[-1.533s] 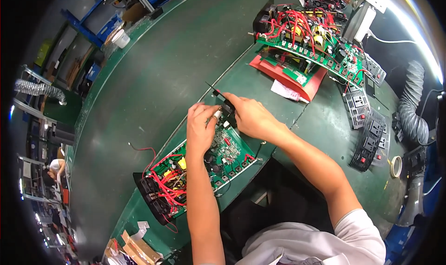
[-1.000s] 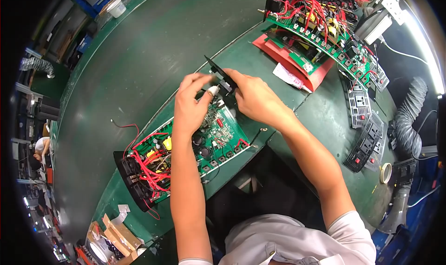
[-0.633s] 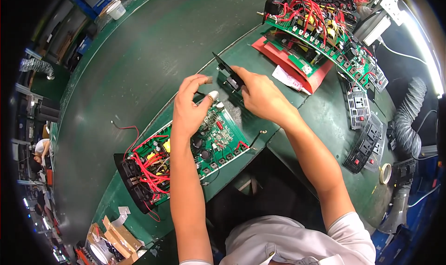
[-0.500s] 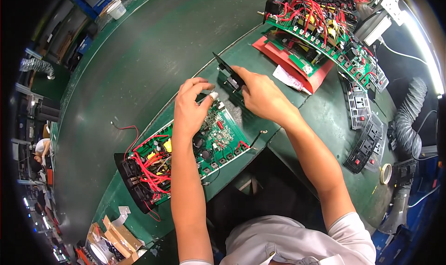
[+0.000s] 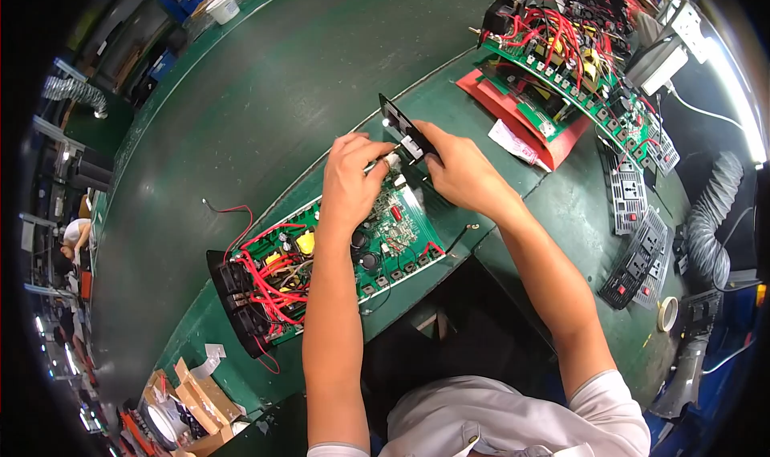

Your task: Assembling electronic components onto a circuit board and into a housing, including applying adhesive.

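Observation:
In my right hand (image 5: pixel 465 168), closed on its edge, is a black end panel (image 5: pixel 399 126) with sockets on its inner face. It stands tilted above the far end of a green circuit board (image 5: pixel 405 236). My left hand (image 5: pixel 349 180) is pinched together right beside the panel's inner face, over the board. A small whitish bit shows at its fingertips, but what they grip is too small to make out. The board lies on the green bench and carries red wires (image 5: pixel 277 289), yellow parts and black capacitors. A black fan panel (image 5: pixel 234 301) is at its left end.
At the back right, more wired boards (image 5: pixel 561 64) sit stacked over a red sheet (image 5: pixel 521 116). Several socket panels (image 5: pixel 634 256) and a tape roll (image 5: pixel 666 314) lie on the right. An open carton (image 5: pixel 200 401) is at lower left; a white tub (image 5: pixel 223 8) stands far left.
My left fingertips have come up to the black panel, closing the gap between my hands. The panel has turned so more of its inner face shows. The whole view has shifted slightly.

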The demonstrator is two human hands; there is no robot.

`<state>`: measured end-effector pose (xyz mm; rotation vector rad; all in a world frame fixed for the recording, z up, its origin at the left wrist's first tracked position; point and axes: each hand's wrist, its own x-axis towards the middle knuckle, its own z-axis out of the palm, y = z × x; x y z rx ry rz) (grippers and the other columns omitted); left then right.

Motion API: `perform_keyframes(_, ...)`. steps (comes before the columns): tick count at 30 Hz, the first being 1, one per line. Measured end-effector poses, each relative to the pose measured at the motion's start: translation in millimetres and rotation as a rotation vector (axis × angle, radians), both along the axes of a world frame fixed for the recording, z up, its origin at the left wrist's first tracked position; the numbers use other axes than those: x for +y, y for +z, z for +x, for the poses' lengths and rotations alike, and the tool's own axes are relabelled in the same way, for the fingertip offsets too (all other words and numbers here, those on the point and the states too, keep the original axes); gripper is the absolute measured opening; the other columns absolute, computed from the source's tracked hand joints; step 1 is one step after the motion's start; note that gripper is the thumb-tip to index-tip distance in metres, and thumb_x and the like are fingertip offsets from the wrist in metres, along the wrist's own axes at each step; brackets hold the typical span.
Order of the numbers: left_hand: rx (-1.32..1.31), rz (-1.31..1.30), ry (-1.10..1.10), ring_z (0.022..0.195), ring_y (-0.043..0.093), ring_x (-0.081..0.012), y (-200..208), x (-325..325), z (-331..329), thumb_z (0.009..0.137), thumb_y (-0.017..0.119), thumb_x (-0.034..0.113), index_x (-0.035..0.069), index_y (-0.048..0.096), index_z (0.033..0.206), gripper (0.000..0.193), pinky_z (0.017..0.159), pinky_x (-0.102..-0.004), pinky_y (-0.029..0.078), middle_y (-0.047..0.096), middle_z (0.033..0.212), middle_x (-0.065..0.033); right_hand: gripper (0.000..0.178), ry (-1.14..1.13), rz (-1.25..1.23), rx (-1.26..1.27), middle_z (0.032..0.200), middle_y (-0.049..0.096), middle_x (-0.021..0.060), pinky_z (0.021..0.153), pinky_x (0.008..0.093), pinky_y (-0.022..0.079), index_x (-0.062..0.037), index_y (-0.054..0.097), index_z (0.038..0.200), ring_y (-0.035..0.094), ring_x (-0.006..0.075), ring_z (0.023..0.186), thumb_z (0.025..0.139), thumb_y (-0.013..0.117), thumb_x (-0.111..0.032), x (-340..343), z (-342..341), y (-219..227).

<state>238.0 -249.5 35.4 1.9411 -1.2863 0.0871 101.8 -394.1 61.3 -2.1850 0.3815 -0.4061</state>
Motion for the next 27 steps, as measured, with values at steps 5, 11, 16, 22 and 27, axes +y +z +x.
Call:
perform_keyframes(5, 0.02, 0.006, 0.011, 0.105, 0.062, -0.0331, -1, 1, 2, 0.078, 0.066, 0.007, 0.002, 0.073, 0.099, 0.022, 0.094, -0.0406, 0.047, 0.069, 0.096, -0.014, 0.048, -0.017, -0.058, -0.001, 0.107, 0.064, 0.03, 0.086, 0.0511, 0.048, -0.0004, 0.049, 0.134, 0.06, 0.0476, 0.103, 0.086, 0.05, 0.003, 9, 1, 0)
perform_keyframes(11, 0.364, 0.008, 0.086, 0.075, 0.068, -0.0214, 9, 0, -6, 0.082, 0.07, 0.008, -0.001, 0.074, 0.099, 0.019, 0.073, -0.0313, 0.052, 0.071, 0.088, -0.0134, 0.053, -0.04, -0.181, -0.029, 0.111, 0.062, 0.0299, 0.086, 0.0515, 0.049, -0.0004, 0.047, 0.138, 0.061, 0.0485, 0.099, 0.086, 0.049, 0.004, 21, -1, -3)
perform_keyframes(16, 0.348, 0.015, 0.117, 0.071, 0.067, -0.0217, 10, -2, -8, 0.082, 0.071, 0.009, -0.002, 0.074, 0.097, 0.019, 0.069, -0.0314, 0.052, 0.07, 0.081, -0.0134, 0.055, -0.034, -0.174, -0.03, 0.109, 0.062, 0.0299, 0.085, 0.0518, 0.05, 0.0006, 0.046, 0.139, 0.061, 0.0483, 0.097, 0.085, 0.05, 0.004, 18, 0, -1)
perform_keyframes(22, 0.174, -0.014, 0.036, 0.071, 0.067, -0.025, -1, 2, -1, 0.081, 0.071, 0.007, -0.002, 0.073, 0.096, 0.018, 0.069, -0.0337, 0.051, 0.068, 0.082, -0.0155, 0.057, -0.042, -0.272, 0.117, 0.11, 0.064, 0.0287, 0.087, 0.0513, 0.05, -0.0014, 0.047, 0.139, 0.061, 0.0484, 0.097, 0.083, 0.053, 0.0, 28, 0, 4)
perform_keyframes(27, 0.129, 0.143, 0.061, 0.095, 0.066, -0.0295, 18, 11, 0, 0.079, 0.071, 0.01, 0.0, 0.071, 0.106, 0.029, 0.085, -0.0368, 0.05, 0.068, 0.1, -0.0153, 0.052, -0.01, -0.086, -0.016, 0.108, 0.065, 0.0283, 0.089, 0.0495, 0.049, -0.0012, 0.05, 0.137, 0.062, 0.0459, 0.101, 0.085, 0.051, -0.002, 12, 3, -4)
